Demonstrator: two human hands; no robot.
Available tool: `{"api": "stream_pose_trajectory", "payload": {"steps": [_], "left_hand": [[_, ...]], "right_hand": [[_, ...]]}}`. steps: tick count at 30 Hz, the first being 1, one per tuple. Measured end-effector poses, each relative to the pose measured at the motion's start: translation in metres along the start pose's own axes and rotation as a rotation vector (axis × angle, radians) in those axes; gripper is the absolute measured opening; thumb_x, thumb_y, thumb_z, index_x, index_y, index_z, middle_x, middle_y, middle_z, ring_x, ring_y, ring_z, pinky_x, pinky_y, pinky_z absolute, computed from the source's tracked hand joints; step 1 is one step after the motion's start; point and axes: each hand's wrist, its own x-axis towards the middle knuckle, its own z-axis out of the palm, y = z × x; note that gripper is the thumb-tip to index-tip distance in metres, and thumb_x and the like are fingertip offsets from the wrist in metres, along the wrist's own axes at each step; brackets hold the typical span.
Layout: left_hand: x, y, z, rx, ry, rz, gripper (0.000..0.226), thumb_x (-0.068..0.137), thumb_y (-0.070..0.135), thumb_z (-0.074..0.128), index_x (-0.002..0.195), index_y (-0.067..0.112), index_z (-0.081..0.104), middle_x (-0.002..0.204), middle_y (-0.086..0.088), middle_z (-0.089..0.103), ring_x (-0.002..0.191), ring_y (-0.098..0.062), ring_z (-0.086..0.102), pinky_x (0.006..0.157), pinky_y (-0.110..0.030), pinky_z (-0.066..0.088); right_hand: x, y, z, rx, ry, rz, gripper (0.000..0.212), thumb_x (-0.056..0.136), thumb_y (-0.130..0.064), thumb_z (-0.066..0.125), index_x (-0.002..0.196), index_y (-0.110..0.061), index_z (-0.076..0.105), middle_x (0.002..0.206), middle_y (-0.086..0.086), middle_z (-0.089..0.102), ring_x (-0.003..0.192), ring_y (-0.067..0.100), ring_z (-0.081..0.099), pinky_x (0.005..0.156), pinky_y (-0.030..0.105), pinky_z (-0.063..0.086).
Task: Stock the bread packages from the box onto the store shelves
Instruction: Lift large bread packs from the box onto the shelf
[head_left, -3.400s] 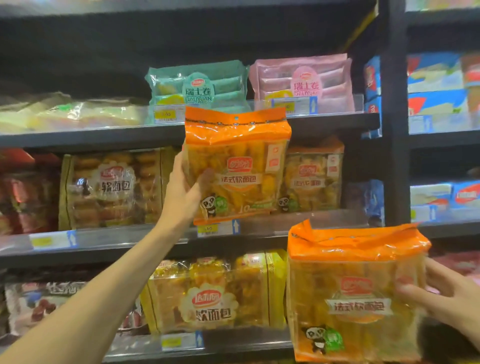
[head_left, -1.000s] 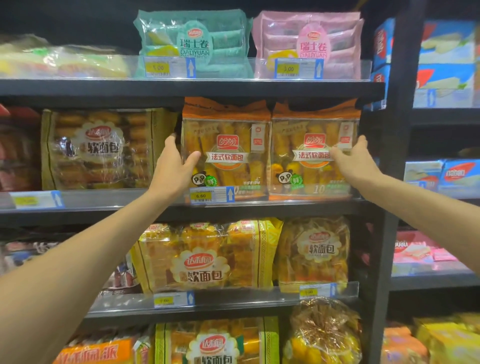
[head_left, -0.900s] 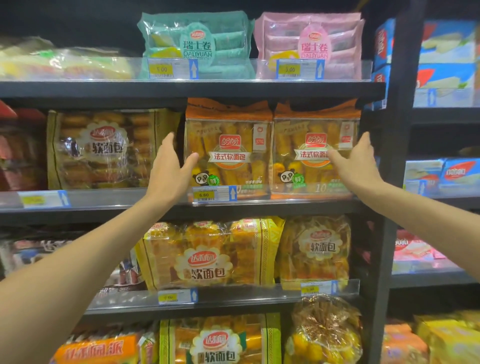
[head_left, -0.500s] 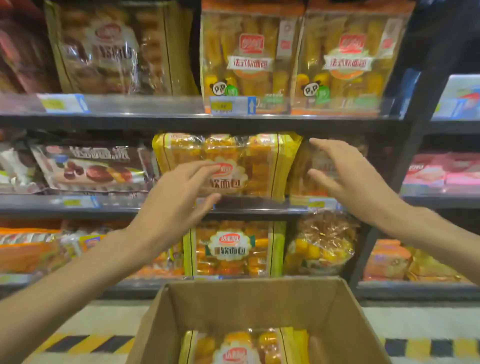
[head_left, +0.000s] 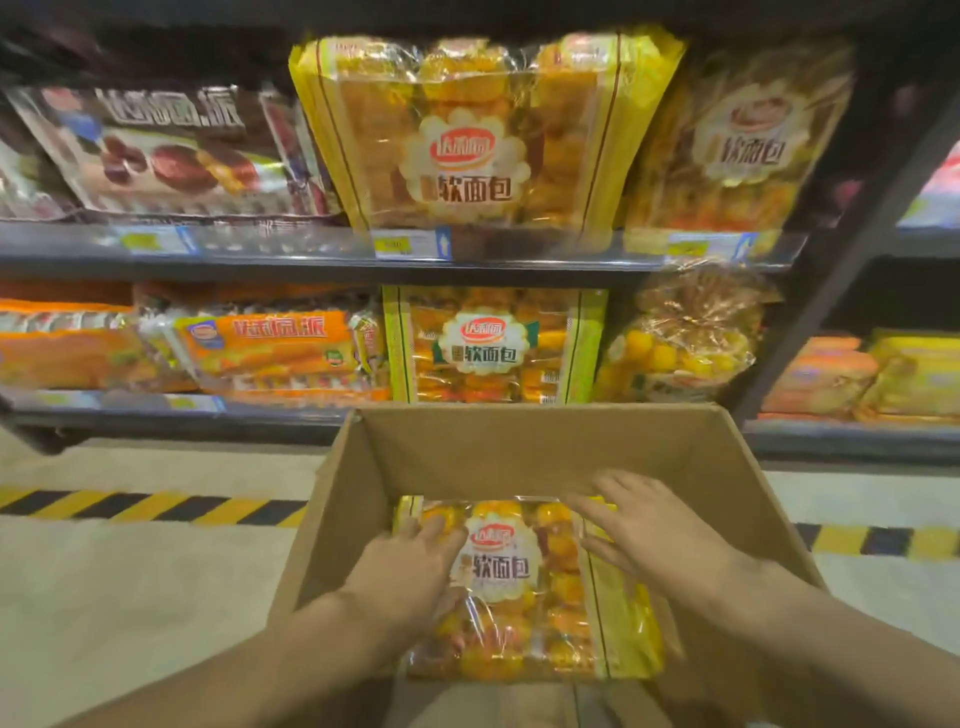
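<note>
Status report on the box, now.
Left hand on yellow bread package, right hand open at its edge. Package flat in cardboard box. Nothing blocking.

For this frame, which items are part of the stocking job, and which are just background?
Part of the job:
- cardboard box
- yellow bread pack in the box
- left hand and right hand, both resting on that pack
- shelf edge

Background:
- brown pie packs
- orange pie packs
- striped floor tape
</note>
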Motion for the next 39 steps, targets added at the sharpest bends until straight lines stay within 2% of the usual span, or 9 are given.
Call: {"api": "stream_pose_trajectory", "payload": {"steps": [4,8,13,17,21,26,31,37,39], "left_hand": [[0.022,0.003,0.019,-0.239,-0.287,-0.251,0.085,0.096,0.062,0.044,0.16,0.019,0.009,0.16,-0.01,0.028,0.136,-0.033,0.047,0.106,-0.046,0.043],[0.042,-0.003,0.027,-0.449,-0.387,-0.435,0.103,0.094,0.064,0.048,0.16,0.013,-0.013,0.167,-0.016,0.012,0.142,-0.034,0.041,0.111,-0.043,0.038],[0.067,-0.006,0.036,-0.685,-0.343,-0.725,0.111,0.091,0.057,0.06,0.158,0.005,-0.012,0.163,-0.018,0.022,0.146,-0.037,0.031,0.117,-0.043,0.031],[0.082,-0.006,0.046,-0.796,-0.309,-0.852,0.095,0.091,0.052,0.063,0.151,-0.003,0.013,0.155,-0.018,0.033,0.141,-0.034,0.037,0.109,-0.037,0.038],[0.086,-0.004,0.051,-1.075,-0.245,-0.973,0.078,0.091,0.029,0.073,0.14,0.002,0.019,0.119,-0.013,0.057,0.082,-0.016,0.057,0.054,-0.023,0.042],[0.083,-0.012,0.047,-1.227,-0.216,-0.991,0.114,0.085,0.024,0.078,0.153,-0.002,-0.01,0.137,-0.021,0.051,0.124,-0.032,0.053,0.096,-0.036,0.047],[0.071,-0.018,0.033,-1.369,-0.205,-0.96,0.079,0.079,0.015,0.081,0.145,-0.006,0.042,0.132,-0.022,0.061,0.111,-0.035,0.067,0.077,-0.037,0.061],[0.018,-0.013,-0.031,-1.421,-0.105,-0.758,0.105,0.049,0.022,0.084,0.137,0.007,0.029,0.121,-0.015,0.062,0.107,-0.034,0.066,0.09,-0.051,0.058],[-0.001,-0.012,-0.049,-1.437,-0.034,-0.657,0.086,0.062,0.027,0.084,0.13,0.015,0.034,0.117,-0.009,0.065,0.105,-0.028,0.068,0.09,-0.049,0.058]], "right_hand": [[-0.002,-0.001,0.042,-0.003,-0.224,0.106,0.056,0.09,-0.056,0.044,0.134,-0.029,0.067,0.109,0.011,0.073,0.092,0.035,0.075,0.069,0.046,0.06],[0.006,0.004,0.069,0.131,-0.468,0.377,0.081,0.1,-0.068,0.032,0.166,-0.032,0.003,0.16,0.012,0.035,0.142,0.037,0.045,0.106,0.048,0.045],[0.017,0.009,0.095,0.54,-0.51,0.667,0.11,0.092,-0.078,0.039,0.164,-0.015,-0.015,0.169,0.011,0.02,0.139,0.035,0.05,0.107,0.045,0.046],[0.026,0.004,0.113,0.851,-0.472,0.825,0.114,0.091,-0.065,0.061,0.161,-0.001,-0.003,0.159,0.013,0.034,0.141,0.031,0.047,0.113,0.039,0.042],[0.027,0.004,0.133,1.108,-0.292,1.023,0.111,0.074,-0.045,0.09,0.151,-0.003,0.023,0.114,-0.006,0.053,0.126,0.028,0.057,0.109,0.044,0.048],[0.017,0.036,0.195,1.419,-0.417,1.028,0.115,0.039,-0.067,0.098,0.136,-0.022,0.057,0.125,0.001,0.072,0.116,0.026,0.07,0.101,0.05,0.056],[0.013,0.023,0.09,1.606,-0.492,1.024,0.076,0.061,-0.035,0.101,0.126,-0.014,0.068,0.113,0.013,0.079,0.106,0.036,0.075,0.096,0.056,0.057],[-0.009,0.025,0.0,1.597,-0.296,0.902,0.045,0.081,-0.033,0.084,0.122,-0.022,0.069,0.107,0.005,0.082,0.108,0.03,0.074,0.105,0.057,0.051],[-0.014,0.029,-0.026,1.571,-0.183,0.873,0.042,0.083,-0.035,0.081,0.122,-0.026,0.067,0.103,-0.001,0.082,0.1,0.025,0.077,0.093,0.05,0.058]]}}
